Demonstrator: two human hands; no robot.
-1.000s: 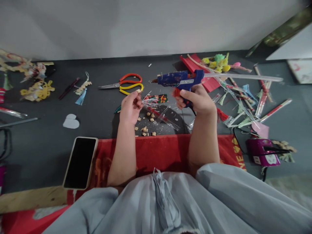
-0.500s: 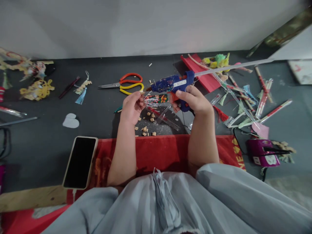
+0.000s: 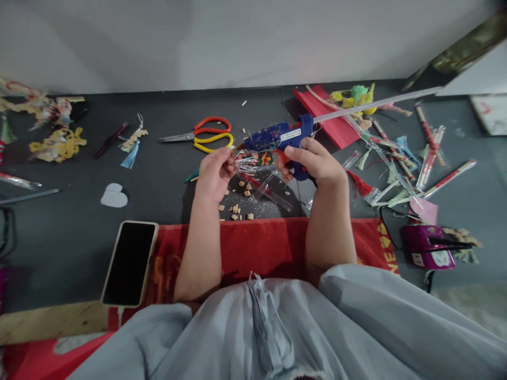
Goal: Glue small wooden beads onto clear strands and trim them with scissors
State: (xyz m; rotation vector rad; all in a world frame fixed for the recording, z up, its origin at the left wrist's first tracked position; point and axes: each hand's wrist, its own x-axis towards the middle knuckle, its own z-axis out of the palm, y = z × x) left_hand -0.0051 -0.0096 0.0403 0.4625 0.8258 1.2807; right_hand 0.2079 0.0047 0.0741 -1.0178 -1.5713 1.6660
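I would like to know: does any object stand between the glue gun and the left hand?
Nothing visible does. The glue gun, held in the right hand, has its nozzle right by the fingertips of the left hand; whether they touch is too small to tell. The scissors lie beyond, not in between.

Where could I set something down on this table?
Bare tabletop lies between the scissors, the phone and the left hand, and left of the phone, below the white cutout. It's crowded right of the right hand, with tassels and sticks, and between the arms, with small tan pieces.
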